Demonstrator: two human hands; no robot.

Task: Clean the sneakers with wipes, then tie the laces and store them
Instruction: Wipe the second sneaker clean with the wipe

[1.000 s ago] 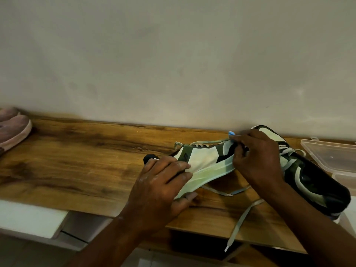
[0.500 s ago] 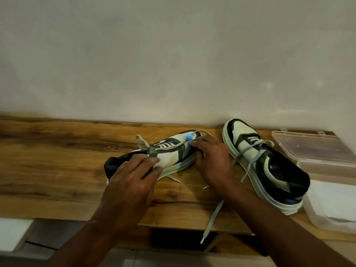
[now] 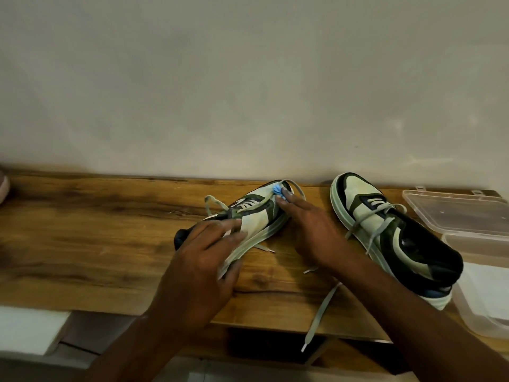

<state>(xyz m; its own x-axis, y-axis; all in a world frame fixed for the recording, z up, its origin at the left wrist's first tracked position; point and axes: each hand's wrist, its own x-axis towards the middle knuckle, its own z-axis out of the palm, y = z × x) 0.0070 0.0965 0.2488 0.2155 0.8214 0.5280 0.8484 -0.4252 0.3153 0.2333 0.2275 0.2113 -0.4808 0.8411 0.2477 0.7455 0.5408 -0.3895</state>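
Observation:
Two pale green and black sneakers lie on the wooden shelf (image 3: 96, 230). The left sneaker (image 3: 257, 216) is tipped on its side with its laces loose. My left hand (image 3: 203, 260) grips it by the heel end and sole. My right hand (image 3: 308, 230) pinches a small blue wipe (image 3: 277, 190) against the sneaker's toe. The right sneaker (image 3: 391, 232) stands upright to the right, and one of its loose laces (image 3: 319, 312) hangs over the shelf's front edge.
A clear plastic box (image 3: 479, 274) with its lid open stands at the shelf's right end, something white inside. A pinkish shoe (image 3: 3, 186) peeks in at the far left edge. A plain wall rises behind the shelf. A white ledge (image 3: 30, 326) lies lower left.
The left sneaker has been turned from sole-up to lying on its side with laces showing. My right hand with the blue wipe has gone to its toe. The view shifted right.

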